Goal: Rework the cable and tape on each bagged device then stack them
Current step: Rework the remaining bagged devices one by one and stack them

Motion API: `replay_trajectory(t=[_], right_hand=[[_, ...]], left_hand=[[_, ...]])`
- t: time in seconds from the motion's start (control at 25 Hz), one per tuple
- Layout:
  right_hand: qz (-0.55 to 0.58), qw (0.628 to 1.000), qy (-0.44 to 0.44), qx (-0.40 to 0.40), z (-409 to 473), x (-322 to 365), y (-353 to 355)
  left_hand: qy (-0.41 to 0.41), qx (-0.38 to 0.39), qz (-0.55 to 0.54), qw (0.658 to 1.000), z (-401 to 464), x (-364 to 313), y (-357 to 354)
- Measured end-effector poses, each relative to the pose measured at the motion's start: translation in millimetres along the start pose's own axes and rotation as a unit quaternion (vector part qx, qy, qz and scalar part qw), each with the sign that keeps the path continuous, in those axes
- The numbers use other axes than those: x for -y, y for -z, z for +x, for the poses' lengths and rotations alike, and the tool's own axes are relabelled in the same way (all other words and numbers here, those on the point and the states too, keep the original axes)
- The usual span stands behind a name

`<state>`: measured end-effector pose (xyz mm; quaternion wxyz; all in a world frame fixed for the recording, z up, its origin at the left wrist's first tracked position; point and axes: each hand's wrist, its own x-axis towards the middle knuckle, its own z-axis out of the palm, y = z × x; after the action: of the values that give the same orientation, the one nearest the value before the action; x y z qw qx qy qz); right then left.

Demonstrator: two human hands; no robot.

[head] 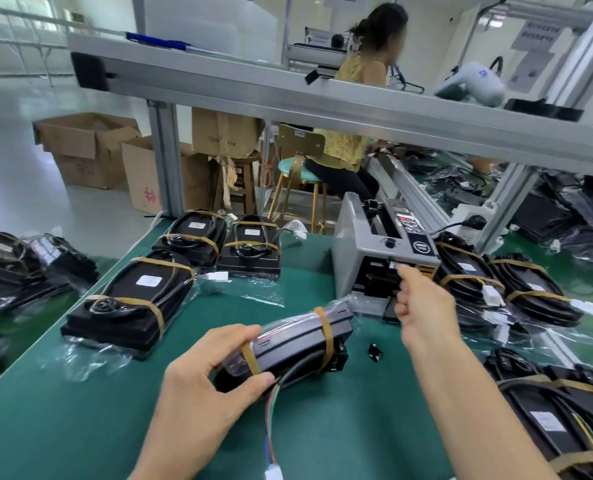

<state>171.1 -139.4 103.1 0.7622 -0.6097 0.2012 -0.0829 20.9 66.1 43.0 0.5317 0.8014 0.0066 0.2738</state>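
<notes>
On the green bench, head view:
Left hand: the left hand (201, 382) grips the near end of a bagged device (288, 344), thumb on the near side and fingers over the top, holding it tipped up on the green mat (357, 427).
Right hand: the right hand (416, 303) reaches to the mouth of the tape dispenser (378, 251), thumb and forefinger pinched at a small pale tape end (393, 265); whether it already has hold of the strip I cannot tell for certain.
Step in hand: by my judgement, fetching a fresh piece of tape for the device held by the left.
Next move: likely needs the strip pulled free, carried to the held device and pressed over the cable (298, 370) while the left keeps the bag steady.
Task's thing: the held device sits mid-bench, just in front of the dispenser; its wire tail (270, 427) hangs toward the near edge, ending in a white connector (274, 474).
Materials: black hard-cased body inside a clear crinkly plastic bag, two tan tape bands (326, 332) round it, rubbery black cable, thin coloured wires.
Taped devices: three lie flat at the left (132, 299), more at the right (468, 271).
Dispenser: grey boxy metal housing, dial on top.
</notes>
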Motion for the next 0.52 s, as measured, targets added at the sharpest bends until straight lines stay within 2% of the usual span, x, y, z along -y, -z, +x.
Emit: replay_trajectory(t=[0.12, 0.2, 0.24, 0.32, 0.52], right_hand=[[-0.033, 0.970, 0.153, 0.186, -80.3, -2.5, 8.0], [-0.101, 0.936, 0.174, 0.288, -116.8, -18.4, 6.4], [-0.144, 0.927, 0.177, 0.299, -125.6, -27.4, 5.4], [-0.221, 0.917, 0.189, 0.273, -127.3, -40.6, 6.3], [-0.253, 0.910, 0.199, 0.260, -126.7, -51.7, 10.1]], left_hand=[[0.005, -0.043, 0.022, 0.999, -7.0, -2.8, -8.9], [0.002, -0.054, 0.031, 0.998, -13.2, -5.5, -13.7], [0.000, -0.055, 0.032, 0.998, -16.5, -8.2, -15.4], [-0.004, -0.062, 0.028, 0.998, -21.5, -13.3, -18.6], [-0.006, -0.070, 0.025, 0.997, -27.5, -16.9, -21.7]])
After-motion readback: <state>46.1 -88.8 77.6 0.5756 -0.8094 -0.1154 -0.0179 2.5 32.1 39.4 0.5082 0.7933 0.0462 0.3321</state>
